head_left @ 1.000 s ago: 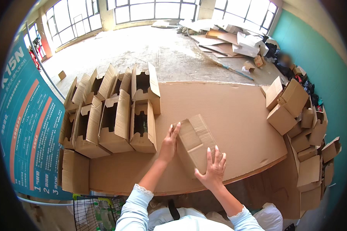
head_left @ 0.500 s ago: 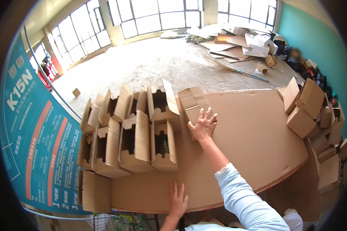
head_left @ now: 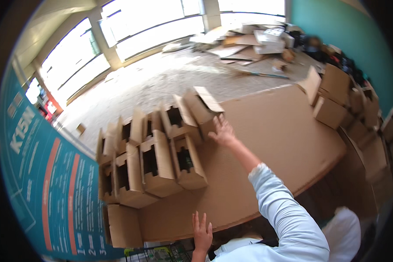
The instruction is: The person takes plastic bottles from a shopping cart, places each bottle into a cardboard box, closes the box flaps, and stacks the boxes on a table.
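Two rows of tall brown cardboard boxes (head_left: 161, 183) stand upright on a table (head_left: 270, 144) faced with brown cardboard, most with their top flaps raised. At the right end of the far row is a box (head_left: 201, 108) with a pale flap lifted. My right hand (head_left: 224, 132) reaches out beside this box, its fingers spread; whether a fingertip touches the box I cannot tell. Dark contents show inside the near box (head_left: 185, 161). By the table's near edge my left hand (head_left: 202, 231) is open, fingers up, holding nothing.
A blue-green printed banner (head_left: 52, 187) stands at the left. One more carton (head_left: 125, 225) sits at the table's near left corner, above a black wire crate (head_left: 163, 252). Cartons (head_left: 332, 111) are heaped at the right. Beyond lie a broom (head_left: 262, 74) and a cardboard pile (head_left: 249, 43).
The box under my right hand has come up against the far row's right end, and its flap is now raised. My right hand has let go of its top. The view has shifted and tilted.
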`<state>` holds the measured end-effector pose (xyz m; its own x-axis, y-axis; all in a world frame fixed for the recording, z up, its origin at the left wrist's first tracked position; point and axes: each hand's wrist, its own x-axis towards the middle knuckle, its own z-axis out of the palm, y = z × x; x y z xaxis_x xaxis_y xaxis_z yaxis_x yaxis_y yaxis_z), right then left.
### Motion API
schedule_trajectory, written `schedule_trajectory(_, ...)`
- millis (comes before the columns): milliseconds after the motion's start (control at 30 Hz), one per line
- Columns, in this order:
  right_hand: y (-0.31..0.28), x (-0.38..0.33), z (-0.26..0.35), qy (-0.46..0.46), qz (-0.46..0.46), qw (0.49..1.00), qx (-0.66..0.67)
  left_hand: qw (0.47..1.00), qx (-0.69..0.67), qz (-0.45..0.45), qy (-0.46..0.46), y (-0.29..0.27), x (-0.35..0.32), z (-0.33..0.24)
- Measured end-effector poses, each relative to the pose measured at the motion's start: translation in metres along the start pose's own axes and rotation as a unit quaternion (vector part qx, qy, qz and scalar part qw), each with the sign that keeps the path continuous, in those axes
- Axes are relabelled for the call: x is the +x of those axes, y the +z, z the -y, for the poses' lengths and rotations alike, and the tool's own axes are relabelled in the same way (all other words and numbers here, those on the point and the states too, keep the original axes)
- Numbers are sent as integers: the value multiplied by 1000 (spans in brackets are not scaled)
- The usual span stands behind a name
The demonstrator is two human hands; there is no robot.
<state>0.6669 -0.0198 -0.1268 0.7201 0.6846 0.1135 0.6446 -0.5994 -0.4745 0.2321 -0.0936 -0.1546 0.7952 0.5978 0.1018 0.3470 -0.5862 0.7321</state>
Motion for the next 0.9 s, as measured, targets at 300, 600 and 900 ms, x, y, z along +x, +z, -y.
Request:
schedule_trajectory(300, 23, -343, -26, -76, 131, 985, -84, 974, -10, 135, 184, 38, 23, -17)
schedule_trajectory(600, -108, -400, -180, 114, 6, 977, -179, 947, -16, 195, 254, 98, 23, -64)
schedule_trajectory(900, -373, -239, -388, 260, -141, 909, -294, 983, 68, 102, 135, 156, 42, -85)
